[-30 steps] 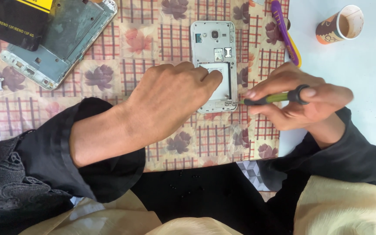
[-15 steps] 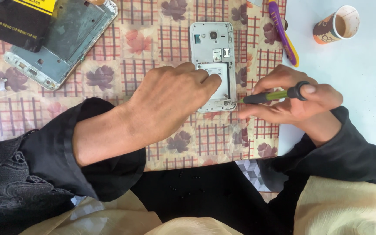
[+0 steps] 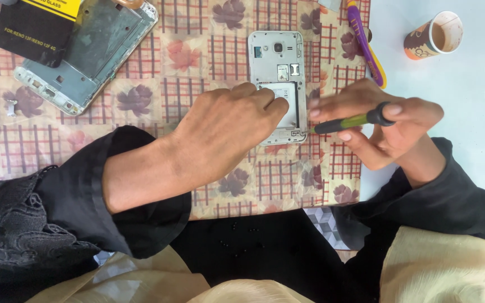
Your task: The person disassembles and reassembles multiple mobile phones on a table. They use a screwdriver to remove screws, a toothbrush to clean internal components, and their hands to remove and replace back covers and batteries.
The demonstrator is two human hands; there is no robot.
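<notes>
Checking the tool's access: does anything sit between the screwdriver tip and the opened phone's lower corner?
Nothing visible does. The screwdriver in the right hand already meets the phone at its lower right corner; the left hand rests beside it.

A flat black package (image 3: 32, 27) with a yellow band across its top lies at the far left corner, well beyond the left hand (image 3: 220, 137) and far from the right hand (image 3: 383, 126). It is rectangular, slightly tilted, with small pale lettering on the black face. Its right edge overlaps a bare grey phone frame (image 3: 88, 56). A paper cup (image 3: 433, 35) printed orange and brown stands beyond the right hand, lying tipped toward the view.
</notes>
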